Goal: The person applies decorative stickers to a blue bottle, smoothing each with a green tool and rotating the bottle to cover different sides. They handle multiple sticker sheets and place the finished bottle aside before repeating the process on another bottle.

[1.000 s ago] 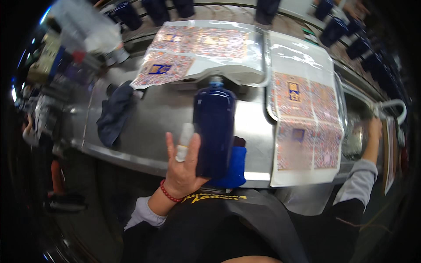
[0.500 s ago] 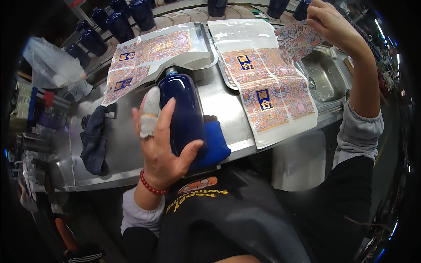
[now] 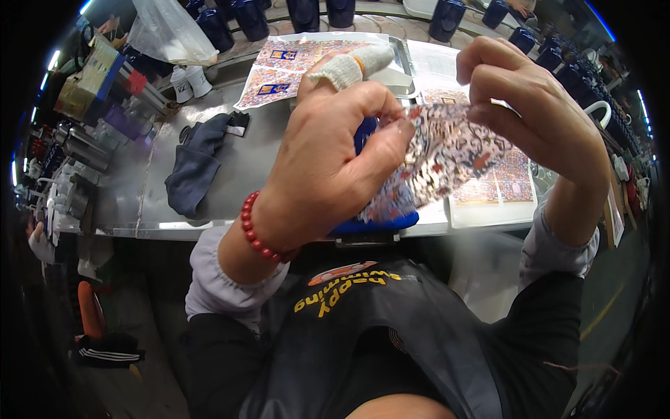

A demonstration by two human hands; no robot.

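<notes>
A thin patterned film [image 3: 447, 157], printed in orange, blue and white, is stretched between my hands above the table. My left hand [image 3: 328, 150] pinches its left edge between thumb and forefinger; a white knitted cover wraps one finger. At the film's upper right, my right hand [image 3: 537, 105] holds the other side with bent fingers. Behind the film and left hand lies a dark blue bottle [image 3: 364, 133], mostly hidden. Under it, a blue pad [image 3: 391, 222] shows at the table's near edge.
Printed sheets lie to the left [image 3: 303, 56] and right [image 3: 488, 209] on the metal table [image 3: 139, 188]. A dark grey cloth [image 3: 195, 164] lies at left, with small white bottles [image 3: 190, 82] and a plastic bag [image 3: 171, 31] beyond. Several blue bottles [image 3: 447, 19] stand along the back.
My left hand has left the bottle and taken the film's edge. The right hand has brought the film from the far right over the bottle. The view has shifted.
</notes>
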